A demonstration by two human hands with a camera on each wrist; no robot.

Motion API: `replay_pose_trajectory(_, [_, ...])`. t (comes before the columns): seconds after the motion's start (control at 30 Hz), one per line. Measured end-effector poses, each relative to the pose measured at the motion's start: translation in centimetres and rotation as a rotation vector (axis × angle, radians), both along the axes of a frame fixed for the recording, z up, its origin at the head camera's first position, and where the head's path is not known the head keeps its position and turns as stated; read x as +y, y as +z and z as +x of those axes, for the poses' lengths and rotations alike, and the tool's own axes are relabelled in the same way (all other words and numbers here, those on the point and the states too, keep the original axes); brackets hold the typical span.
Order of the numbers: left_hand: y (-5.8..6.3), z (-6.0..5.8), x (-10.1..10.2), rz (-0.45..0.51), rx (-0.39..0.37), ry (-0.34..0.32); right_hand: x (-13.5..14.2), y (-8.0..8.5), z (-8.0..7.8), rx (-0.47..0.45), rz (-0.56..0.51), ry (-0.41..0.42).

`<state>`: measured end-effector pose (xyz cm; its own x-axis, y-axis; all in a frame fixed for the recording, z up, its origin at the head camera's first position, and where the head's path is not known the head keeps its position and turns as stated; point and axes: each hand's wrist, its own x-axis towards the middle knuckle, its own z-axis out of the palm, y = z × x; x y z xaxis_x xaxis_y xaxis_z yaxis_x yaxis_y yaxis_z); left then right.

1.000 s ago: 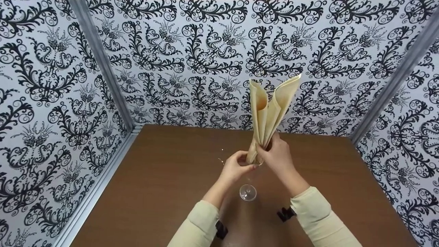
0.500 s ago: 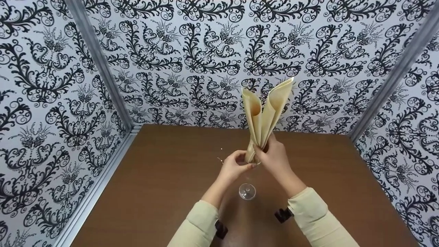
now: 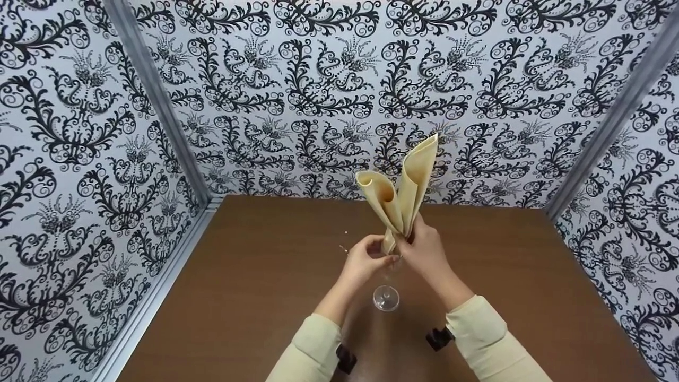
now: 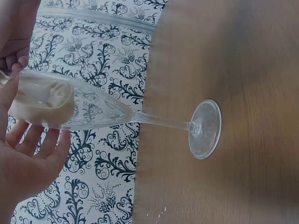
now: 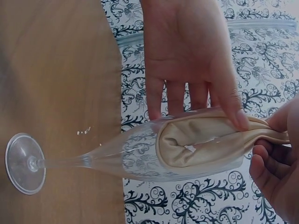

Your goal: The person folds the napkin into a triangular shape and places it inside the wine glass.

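A cream cloth napkin [image 3: 411,185], folded into two rolled points, stands with its gathered lower end inside a clear champagne flute [image 5: 135,149]. In the right wrist view the rounded bottom of the napkin sits partway down the bowl. My left hand [image 3: 366,255] grips the bowl near its rim, thumb on one side and fingers on the other. My right hand [image 3: 424,249] pinches the napkin just above the rim. The foot of the flute [image 4: 204,129] shows below the hands, over the wooden table.
The brown wooden table [image 3: 254,276] ends at a black-and-white patterned wall [image 3: 339,79]. Small pale specks [image 3: 344,248] mark the table left of the hands. Grey metal posts [image 3: 159,106] stand at the corners.
The napkin has come down and left, deeper into the flute. Its left point has leaned outward and opened into a wider roll. Both hands keep their hold.
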<state>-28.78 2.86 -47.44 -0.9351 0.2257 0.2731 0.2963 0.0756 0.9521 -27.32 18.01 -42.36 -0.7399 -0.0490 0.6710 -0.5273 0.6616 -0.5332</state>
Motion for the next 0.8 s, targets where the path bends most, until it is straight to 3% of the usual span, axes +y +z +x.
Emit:
replay_pose_trajectory(0.13, [0.1,0.1,-0.1,-0.005,-0.013,-0.003,0.1,-0.4,0.0,-0.014,0.022,-0.013])
replay_pose_trajectory(0.37, [0.1,0.2,-0.2,-0.002,-0.038,-0.005,0.0,-0.4,0.1,-0.168,0.031,-0.054])
replay_pose_trajectory(0.47, [0.0,0.1,-0.1,0.003,-0.037,0.0,-0.1,-0.4,0.1,-0.191,0.04,-0.062])
replay_pose_trajectory(0.67, [0.0,-0.2,0.0,0.027,-0.043,-0.034,-0.2,-0.4,0.0,-0.221,0.015,-0.102])
replay_pose_trajectory(0.8, [0.2,-0.8,-0.2,-0.024,-0.028,-0.059,-0.4,-0.4,0.0,-0.281,-0.023,-0.155])
